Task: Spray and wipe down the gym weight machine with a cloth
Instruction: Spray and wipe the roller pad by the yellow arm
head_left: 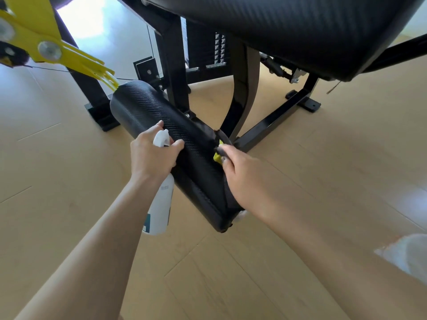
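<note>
Here, seen from above through a head-worn camera, a person's two bare arms reach down toward a black padded roller (161,125) on a gym weight machine. The left hand (152,155) is wrapped around the neck of a white spray bottle (159,209), fingers curled closed near the trigger, with the white nozzle poking up between thumb and forefinger and resting close against the roller's textured surface. The bottle's body hangs down below the wrist, tilted toward the wooden floor (323,158); it is opaque, with a teal patch on its label, so the liquid level inside cannot be told. The right hand (240,172) lies just beside the bottle hand, on the far side of the roller, closed on a yellow cloth (217,155). Only a small crumpled bit of the cloth shows beyond the fingertips, pressed against the roller near where a curved black frame post (240,93) meets it. Above, a large black seat pad (300,31) fills the upper right. A yellow lever arm (41,35) crosses the upper left, and a black weight stack (218,49) stands behind the frame.
</note>
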